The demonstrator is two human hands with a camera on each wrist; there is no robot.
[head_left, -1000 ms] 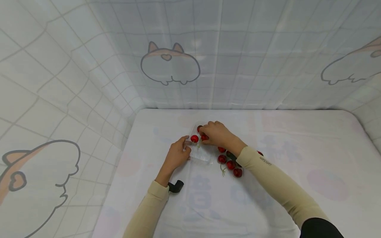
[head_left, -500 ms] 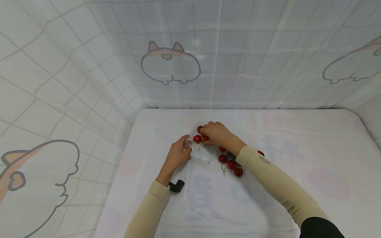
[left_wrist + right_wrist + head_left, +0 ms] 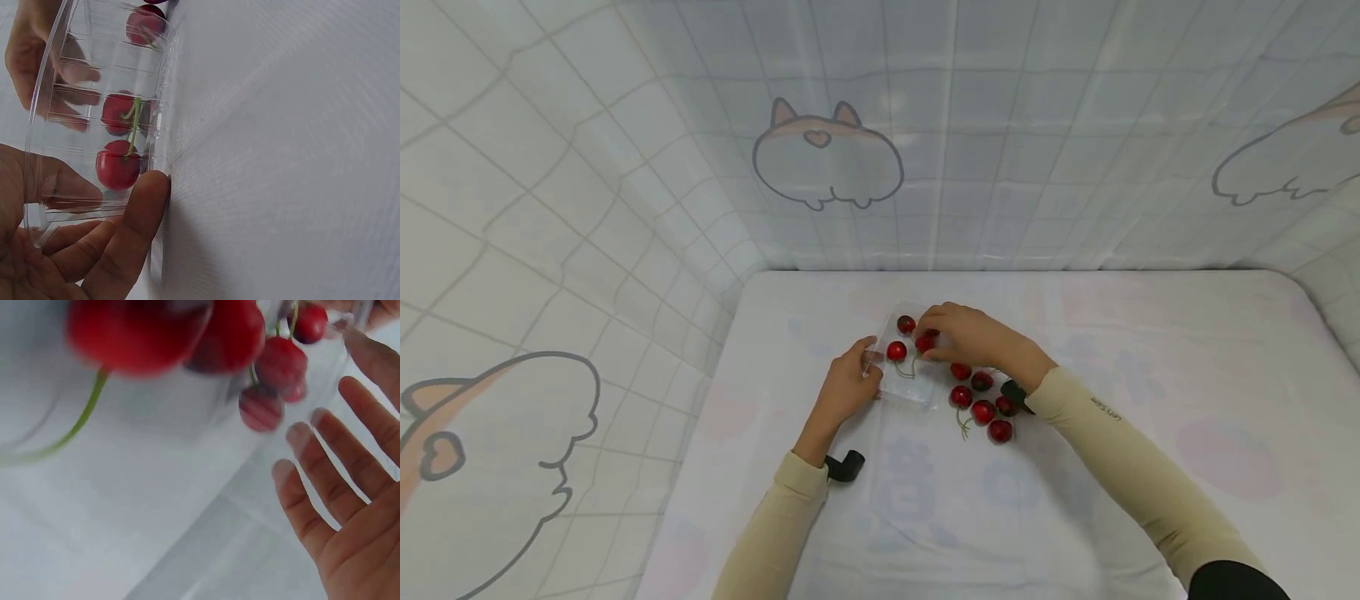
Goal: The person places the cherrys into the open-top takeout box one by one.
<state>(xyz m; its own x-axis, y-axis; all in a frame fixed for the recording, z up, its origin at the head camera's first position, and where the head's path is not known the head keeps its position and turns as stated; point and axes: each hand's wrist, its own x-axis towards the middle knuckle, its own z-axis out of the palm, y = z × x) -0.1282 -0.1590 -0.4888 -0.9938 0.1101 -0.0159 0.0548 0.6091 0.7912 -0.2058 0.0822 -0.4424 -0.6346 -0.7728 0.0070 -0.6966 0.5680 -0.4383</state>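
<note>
Head view: clear plastic tray [image 3: 917, 402] on white printed tablecloth [image 3: 1112, 333], near middle of the far half. Gripped at its left side by the left hand [image 3: 848, 382], with fingers and thumb bent to the wall. Inside the tray, at least 3 red cherries [image 3: 897, 351], with thin green stems on tray floor. Right hand [image 3: 966, 335] above the tray's right side, with fingertips next to 1 cherry; contact unclear from here. 6 loose cherries [image 3: 982, 412] on the cloth just right of the tray, below the right wrist. Beige sleeves [image 3: 1097, 433] on both arms; black curved piece [image 3: 847, 467] at left wrist. Behind, grid-pattern curtain [image 3: 1000, 167] with cartoon animal prints [image 3: 827, 162].

Left wrist view: tray wall up close, pinched at the near end by the left hand. Cherries visible through clear plastic, 2 close together with green stems, 1 farther along. Right hand at far side, partly seen through the wall.

Right wrist view: right-hand fingers straight, spread, gripping nothing. Big blurred cherries near the lens; smaller ones farther off, near the fingertips. Bit of left hand at top right corner.
</note>
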